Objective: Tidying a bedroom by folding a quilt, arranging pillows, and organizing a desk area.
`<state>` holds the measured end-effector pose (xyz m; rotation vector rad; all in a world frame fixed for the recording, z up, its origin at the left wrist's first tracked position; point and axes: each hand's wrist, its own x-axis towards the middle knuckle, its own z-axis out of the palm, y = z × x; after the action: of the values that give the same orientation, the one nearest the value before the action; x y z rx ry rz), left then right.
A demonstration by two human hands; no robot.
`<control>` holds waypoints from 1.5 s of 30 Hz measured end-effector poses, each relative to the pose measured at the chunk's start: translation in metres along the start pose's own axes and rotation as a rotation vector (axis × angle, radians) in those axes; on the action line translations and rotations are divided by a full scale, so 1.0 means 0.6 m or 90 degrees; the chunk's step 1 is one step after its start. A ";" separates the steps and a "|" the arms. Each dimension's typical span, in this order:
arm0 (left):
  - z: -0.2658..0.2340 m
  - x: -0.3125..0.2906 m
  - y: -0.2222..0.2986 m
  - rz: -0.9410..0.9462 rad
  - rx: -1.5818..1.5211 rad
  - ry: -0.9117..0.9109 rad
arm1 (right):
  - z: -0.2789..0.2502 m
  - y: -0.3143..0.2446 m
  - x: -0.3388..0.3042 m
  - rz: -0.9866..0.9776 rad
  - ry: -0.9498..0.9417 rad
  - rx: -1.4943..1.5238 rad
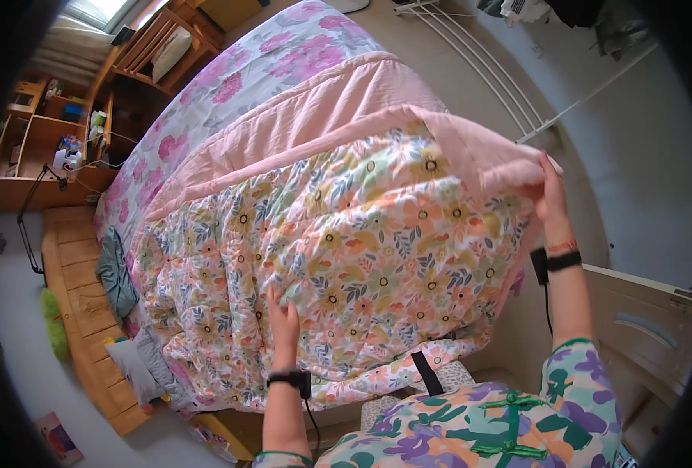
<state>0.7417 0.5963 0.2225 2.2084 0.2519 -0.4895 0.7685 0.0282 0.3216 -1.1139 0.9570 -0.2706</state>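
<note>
Floral quilt (346, 249) across the bed, its pink edge up in the right hand

And it's a big spread of cloth, laid over the near side of the bed and reaching the person's front, orange, yellow and grey-blue blooms all over it! Up at the far right corner, the right hand (550, 191) has the pink border (510, 160) pinched between its fingers, held out to the side on a long arm, the cloth sloping away from it to the left. A red bracelet (560, 246) and a dark strap (564, 262) circle that wrist.

Over to the left hand (285, 324), low and near the middle, right at the flowered face of the quilt: fingers slightly parted, but whether they pinch any cloth, we cannot tell from here. Another dark strap (290, 380) sits on that wrist.

Beyond the quilt's rolled edge lies a wide band of wrinkled pink fabric (338, 97), and past that the bed sheet (283, 54), white with large pink flowers. On the left flank, the wooden headboard (73, 257), with a crumpled green cloth (116, 277) and a grey pillow (135, 366) close by. Far right, a white rack (479, 66) stands on the floor, well apart from the left hand!
</note>
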 end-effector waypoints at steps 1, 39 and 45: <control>0.019 0.045 0.054 0.028 -0.040 -0.014 | -0.017 -0.019 -0.036 0.000 -0.009 -0.007; 0.300 0.363 0.284 -0.055 0.129 -0.618 | -0.140 -0.160 -0.100 0.063 -0.313 -0.249; 0.115 0.580 0.226 -0.185 -0.435 -0.358 | -0.052 -0.078 0.098 0.226 -0.353 -0.156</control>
<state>1.0844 0.4619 0.1289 1.3134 0.3692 -0.9910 0.7916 -0.0495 0.3277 -1.1323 0.6778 0.4384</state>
